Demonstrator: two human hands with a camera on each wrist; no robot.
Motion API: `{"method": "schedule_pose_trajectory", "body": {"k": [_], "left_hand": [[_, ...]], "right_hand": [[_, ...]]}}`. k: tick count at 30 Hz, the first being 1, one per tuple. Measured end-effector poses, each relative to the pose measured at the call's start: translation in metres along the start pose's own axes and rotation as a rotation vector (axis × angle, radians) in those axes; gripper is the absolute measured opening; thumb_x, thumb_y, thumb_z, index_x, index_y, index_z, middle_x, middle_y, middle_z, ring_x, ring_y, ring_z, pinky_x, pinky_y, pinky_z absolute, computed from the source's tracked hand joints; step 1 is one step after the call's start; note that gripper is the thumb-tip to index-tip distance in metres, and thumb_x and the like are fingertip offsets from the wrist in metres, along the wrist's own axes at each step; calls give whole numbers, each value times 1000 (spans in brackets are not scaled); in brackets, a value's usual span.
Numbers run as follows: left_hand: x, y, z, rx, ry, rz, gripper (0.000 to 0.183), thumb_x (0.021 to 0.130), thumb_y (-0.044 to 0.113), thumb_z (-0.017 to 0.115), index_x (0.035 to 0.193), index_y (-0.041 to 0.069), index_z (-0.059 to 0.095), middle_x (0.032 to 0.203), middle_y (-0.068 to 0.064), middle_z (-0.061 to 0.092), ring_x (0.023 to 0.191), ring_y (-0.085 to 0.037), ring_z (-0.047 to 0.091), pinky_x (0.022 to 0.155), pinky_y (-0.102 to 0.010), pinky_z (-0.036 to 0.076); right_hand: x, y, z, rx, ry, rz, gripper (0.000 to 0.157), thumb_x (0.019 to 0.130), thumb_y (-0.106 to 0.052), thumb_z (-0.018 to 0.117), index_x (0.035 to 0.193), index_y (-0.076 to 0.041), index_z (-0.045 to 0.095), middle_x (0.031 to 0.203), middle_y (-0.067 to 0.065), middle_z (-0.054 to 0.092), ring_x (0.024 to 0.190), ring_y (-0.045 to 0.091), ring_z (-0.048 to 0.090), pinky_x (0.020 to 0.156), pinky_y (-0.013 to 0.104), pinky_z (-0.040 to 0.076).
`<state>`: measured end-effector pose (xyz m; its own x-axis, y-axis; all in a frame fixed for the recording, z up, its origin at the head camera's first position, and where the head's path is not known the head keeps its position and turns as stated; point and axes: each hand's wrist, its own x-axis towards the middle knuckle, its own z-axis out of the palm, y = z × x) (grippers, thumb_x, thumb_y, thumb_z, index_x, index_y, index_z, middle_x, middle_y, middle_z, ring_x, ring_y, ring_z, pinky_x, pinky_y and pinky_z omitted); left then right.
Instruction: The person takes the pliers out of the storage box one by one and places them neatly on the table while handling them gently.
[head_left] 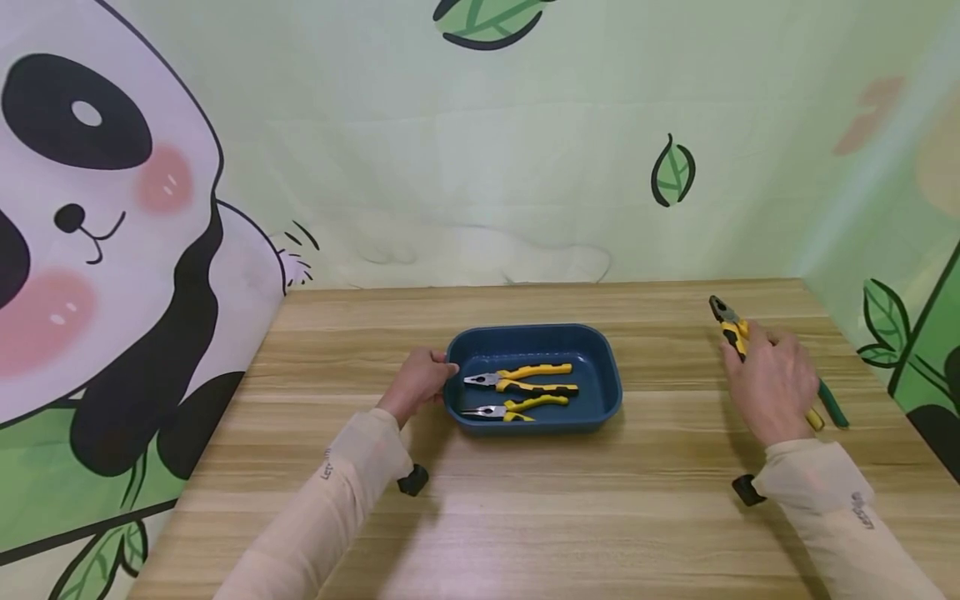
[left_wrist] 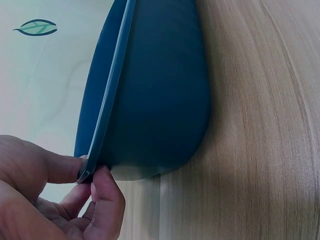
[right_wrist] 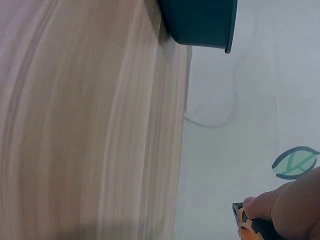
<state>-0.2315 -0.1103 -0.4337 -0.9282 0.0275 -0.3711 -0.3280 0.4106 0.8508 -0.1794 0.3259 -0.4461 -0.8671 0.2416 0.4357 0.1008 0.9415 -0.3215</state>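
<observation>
The left hand [head_left: 420, 379] pinches the left end of the blue tray [head_left: 596, 358] between thumb and fingers, and in that tray, mid-table, lie 2 tools: the yellow-and-black pliers [head_left: 501, 380] with handles spread, and nearer the person the long-nose pliers [head_left: 495, 412], partly hidden by the near wall. Well to the right, the right hand [head_left: 776, 387] grips dark-headed pliers [head_left: 726, 317], blocking the view of their middle and of most of whatever the green handle [head_left: 834, 407] belongs to; beyond the wooden table [head_left: 562, 517] rises a pale green backdrop [head_left: 360, 108] with a panda [head_left: 150, 275]
</observation>
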Motion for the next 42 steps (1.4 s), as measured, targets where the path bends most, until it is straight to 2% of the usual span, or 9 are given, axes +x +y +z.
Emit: {"method": "schedule_pose_trajectory", "body": {"k": [5, 9, 16, 24, 33, 42], "left_hand": [[1, -2, 0, 0, 5, 13, 15, 103, 3, 57, 112, -8, 61, 81, -4, 47, 67, -15, 50, 61, -28, 50], [0, -2, 0, 2, 7, 5, 15, 103, 3, 58, 113, -8, 60, 80, -3, 46, 65, -14, 48, 61, -28, 49], [0, -4, 0, 2, 11, 11, 13, 103, 2, 58, 110, -8, 61, 80, -3, 46, 66, -15, 48, 61, -29, 50], [-1, -3, 0, 24, 24, 8, 15, 102, 3, 59, 111, -8, 61, 91, -7, 51, 74, -19, 52, 64, -31, 51], [-1, -1, 0, 38, 21, 14, 14, 103, 3, 59, 111, -8, 60, 88, -7, 50, 70, -18, 50, 62, -30, 50], [-1, 0, -1, 37, 16, 15, 14, 103, 4, 59, 111, -8, 60, 87, -6, 49, 69, -17, 50, 62, -30, 50]], "right_hand": [[-1, 5, 2, -13, 9, 5, 41, 101, -22, 68, 123, 10, 56, 95, 37, 49, 83, 55, 50, 65, 64, 42], [-2, 8, 2, -17, -15, 21, 40, 101, -22, 68, 117, 12, 55, 93, 37, 47, 85, 55, 49, 66, 65, 41], [-1, 12, 2, 3, -51, 46, 43, 102, -24, 67, 124, 11, 54, 96, 40, 47, 89, 57, 49, 67, 67, 42], [-1, 15, 2, 4, -89, 52, 44, 102, -23, 67, 123, 12, 54, 93, 39, 47, 86, 59, 50, 64, 65, 41], [4, 20, 3, -13, -206, 62, 50, 104, -26, 64, 129, 15, 49, 92, 40, 47, 86, 60, 52, 60, 62, 42], [9, 21, 6, -7, -247, 75, 44, 104, -28, 63, 112, 14, 53, 86, 38, 50, 78, 59, 56, 52, 58, 43]]}}
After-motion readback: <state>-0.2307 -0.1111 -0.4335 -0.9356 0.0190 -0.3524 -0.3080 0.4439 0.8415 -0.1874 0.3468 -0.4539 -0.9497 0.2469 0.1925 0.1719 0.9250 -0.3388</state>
